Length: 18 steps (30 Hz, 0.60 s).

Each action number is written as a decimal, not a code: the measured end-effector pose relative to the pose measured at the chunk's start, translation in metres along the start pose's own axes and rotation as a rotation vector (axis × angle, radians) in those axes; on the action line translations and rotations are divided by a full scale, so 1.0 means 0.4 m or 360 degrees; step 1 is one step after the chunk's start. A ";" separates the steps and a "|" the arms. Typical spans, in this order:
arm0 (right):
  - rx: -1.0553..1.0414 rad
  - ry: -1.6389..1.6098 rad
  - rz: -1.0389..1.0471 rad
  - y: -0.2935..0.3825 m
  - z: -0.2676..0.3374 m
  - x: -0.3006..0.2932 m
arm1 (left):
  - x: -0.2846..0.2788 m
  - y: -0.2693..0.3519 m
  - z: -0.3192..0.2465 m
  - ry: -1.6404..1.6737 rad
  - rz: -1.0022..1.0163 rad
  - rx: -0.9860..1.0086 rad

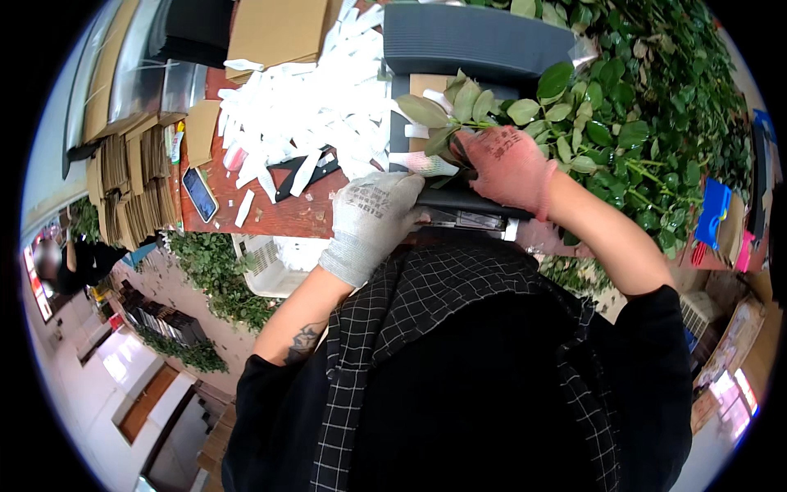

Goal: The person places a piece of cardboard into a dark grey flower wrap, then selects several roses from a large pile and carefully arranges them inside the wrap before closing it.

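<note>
My left hand [378, 203], in a grey knit glove, rests at the left end of a black strip [467, 200] near the table's front edge. Its fingertips are partly hidden, so I cannot tell if they grip anything. Just above it lies a flower bud in a white foam net sleeve [424, 163], tinted pink and yellow. My right hand [507, 163], in a pink glove, is curled around a leafy stem [476, 125] to the right of that bud. More white sleeves [417, 131] lie by a cardboard piece [427, 86] beyond the hands.
White foam net sleeves [313, 111] are heaped on the red table [289, 218]. Leafy stems [627, 129] pile up at right, beside a dark grey ridged block [473, 46]. Left are a phone [200, 194] and cardboard stacks [132, 178]. Another person [92, 264] is far left.
</note>
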State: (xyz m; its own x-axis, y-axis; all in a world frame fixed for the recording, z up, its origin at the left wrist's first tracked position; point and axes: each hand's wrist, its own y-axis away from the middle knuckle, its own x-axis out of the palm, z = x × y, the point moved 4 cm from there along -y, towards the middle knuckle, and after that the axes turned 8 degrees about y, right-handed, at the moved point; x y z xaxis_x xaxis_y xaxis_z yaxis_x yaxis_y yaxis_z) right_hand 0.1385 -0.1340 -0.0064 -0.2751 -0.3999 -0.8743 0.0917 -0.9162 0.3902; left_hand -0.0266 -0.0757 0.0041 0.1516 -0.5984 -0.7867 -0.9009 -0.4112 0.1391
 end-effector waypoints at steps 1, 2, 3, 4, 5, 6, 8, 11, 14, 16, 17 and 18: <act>0.0012 -0.0023 0.0022 0.001 0.000 -0.002 | -0.004 -0.003 -0.001 0.0015 0.0030 -0.0004; 0.0044 -0.0031 0.0057 -0.001 -0.001 0.001 | -0.010 -0.009 -0.001 0.0041 0.0148 -0.0037; 0.0075 -0.0009 0.0089 0.001 -0.010 -0.004 | -0.021 -0.026 -0.010 0.0073 0.0238 -0.0059; 0.0105 -0.0002 0.0107 0.003 -0.010 -0.006 | -0.044 -0.038 -0.013 0.0236 0.0259 0.0062; 0.0122 0.0001 0.0125 0.007 -0.014 0.001 | -0.053 -0.035 0.020 0.0581 -0.0018 0.0153; 0.0129 -0.0039 0.0038 0.015 -0.019 -0.001 | -0.083 -0.054 0.028 0.0608 0.0012 -0.0043; 0.0149 -0.0060 -0.0041 0.026 -0.031 0.007 | -0.099 -0.093 0.068 0.0543 0.0080 -0.0157; 0.0055 -0.0047 -0.0035 0.032 -0.014 -0.017 | -0.054 -0.118 0.102 0.0494 0.0344 0.0054; 0.0181 0.0473 -0.0168 0.050 0.045 -0.089 | -0.027 -0.128 0.132 0.0570 0.0398 0.0209; 0.0100 0.0434 -0.0283 0.051 0.076 -0.121 | -0.024 -0.136 0.136 0.0561 0.0364 0.0347; 0.0017 0.0397 -0.0412 0.052 0.087 -0.131 | -0.026 -0.136 0.134 0.0574 0.0366 0.0336; -0.0174 0.0377 -0.0453 0.043 0.090 -0.123 | -0.030 -0.138 0.138 0.0726 0.0485 0.0098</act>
State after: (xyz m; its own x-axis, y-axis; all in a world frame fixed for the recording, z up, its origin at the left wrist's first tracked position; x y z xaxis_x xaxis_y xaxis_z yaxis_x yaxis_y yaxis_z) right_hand 0.1193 -0.1288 0.0538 -0.0766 -0.1126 -0.9907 0.1487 -0.9838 0.1003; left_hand -0.0010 -0.0077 -0.0273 0.0289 -0.9269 -0.3743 -0.9516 -0.1402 0.2736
